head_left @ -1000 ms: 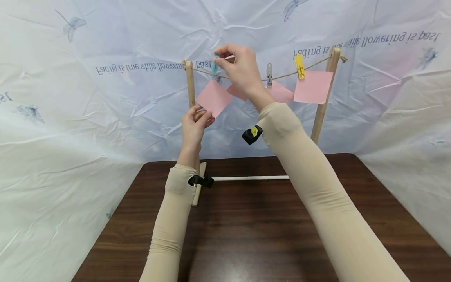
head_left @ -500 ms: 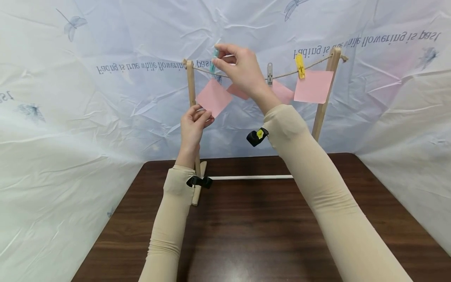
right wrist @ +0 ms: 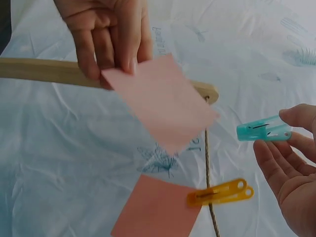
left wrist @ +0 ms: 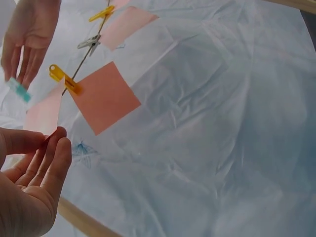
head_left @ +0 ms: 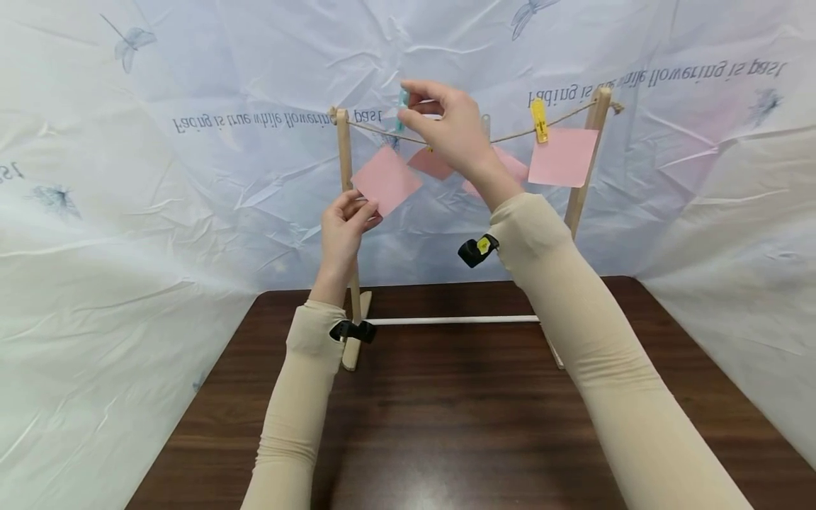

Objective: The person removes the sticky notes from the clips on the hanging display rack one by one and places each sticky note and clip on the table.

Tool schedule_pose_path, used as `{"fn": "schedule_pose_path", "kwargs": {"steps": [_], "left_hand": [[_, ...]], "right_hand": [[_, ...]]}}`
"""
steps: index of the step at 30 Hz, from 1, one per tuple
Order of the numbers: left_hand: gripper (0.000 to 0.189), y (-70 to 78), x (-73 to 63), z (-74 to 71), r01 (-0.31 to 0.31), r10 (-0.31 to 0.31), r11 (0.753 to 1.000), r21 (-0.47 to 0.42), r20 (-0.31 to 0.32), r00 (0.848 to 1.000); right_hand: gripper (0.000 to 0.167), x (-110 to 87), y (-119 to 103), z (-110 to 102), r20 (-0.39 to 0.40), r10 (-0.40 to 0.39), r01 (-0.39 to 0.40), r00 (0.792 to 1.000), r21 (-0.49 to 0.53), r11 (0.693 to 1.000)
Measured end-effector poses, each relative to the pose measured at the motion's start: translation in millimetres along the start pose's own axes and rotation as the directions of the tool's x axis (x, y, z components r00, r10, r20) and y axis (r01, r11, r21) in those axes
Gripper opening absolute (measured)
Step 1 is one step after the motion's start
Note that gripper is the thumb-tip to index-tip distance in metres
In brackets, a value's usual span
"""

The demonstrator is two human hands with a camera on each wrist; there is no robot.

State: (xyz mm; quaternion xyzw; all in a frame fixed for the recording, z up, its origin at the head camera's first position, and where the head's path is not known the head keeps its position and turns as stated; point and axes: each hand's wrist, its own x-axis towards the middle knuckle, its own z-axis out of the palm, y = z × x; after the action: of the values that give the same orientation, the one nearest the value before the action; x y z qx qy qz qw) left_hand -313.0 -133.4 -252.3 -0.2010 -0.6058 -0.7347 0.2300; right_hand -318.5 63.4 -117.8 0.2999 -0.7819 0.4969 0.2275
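Note:
My left hand (head_left: 344, 227) pinches a pink paper square (head_left: 387, 181) by its lower corner, near the left post. In the right wrist view no clip sits on that paper, and its far corner is close to the twine (right wrist: 207, 153). My right hand (head_left: 455, 131) holds a translucent teal clothespin (right wrist: 261, 129) between thumb and fingers, above the twine and apart from the paper. Beside it, a yellow clothespin (right wrist: 219, 193) fastens another pink square (right wrist: 157, 210) to the twine. My right hand partly hides this square in the head view.
Farther right, a grey clothespin (left wrist: 90, 44) and a yellow clothespin (head_left: 539, 120) hold more pink squares on the twine. Wooden posts (head_left: 345, 152) stand at both ends, with a white rod (head_left: 452, 320) low between them on the dark wooden table (head_left: 446, 425). A printed sheet (head_left: 255, 64) hangs behind.
My right hand has drawn the teal clothespin up and right, away from the paper's top corner. The left hand, still pinching the paper, has shifted slightly left.

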Motion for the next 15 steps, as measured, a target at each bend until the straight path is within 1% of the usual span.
{"fn": "schedule_pose_path", "kwargs": {"steps": [4, 8, 11, 15], "left_hand": [[0.027, 2.9, -0.3, -10.9, -0.018, 0.018, 0.999, 0.039, 0.01, 1.0], [0.026, 9.4, -0.8, -25.7, -0.016, 0.014, 0.996, 0.093, 0.028, 1.0], [0.025, 15.8, -1.9, -37.8, -0.013, 0.007, 0.991, 0.133, 0.042, 0.999], [0.025, 25.8, -5.2, -53.4, -0.018, 0.009, 0.983, 0.184, 0.048, 0.999]], "right_hand": [[0.046, -4.4, 8.3, -10.8, -0.022, -0.003, 0.002, 1.0, -0.029, 1.0], [0.042, -10.4, 13.9, -24.4, -0.061, -0.03, 0.028, 0.998, -0.044, 0.999], [0.04, -16.4, 14.9, -38.0, -0.091, -0.064, 0.057, 0.994, -0.079, 0.995], [0.04, -25.2, 15.1, -59.8, -0.142, -0.08, 0.062, 0.987, -0.127, 0.99]]}}
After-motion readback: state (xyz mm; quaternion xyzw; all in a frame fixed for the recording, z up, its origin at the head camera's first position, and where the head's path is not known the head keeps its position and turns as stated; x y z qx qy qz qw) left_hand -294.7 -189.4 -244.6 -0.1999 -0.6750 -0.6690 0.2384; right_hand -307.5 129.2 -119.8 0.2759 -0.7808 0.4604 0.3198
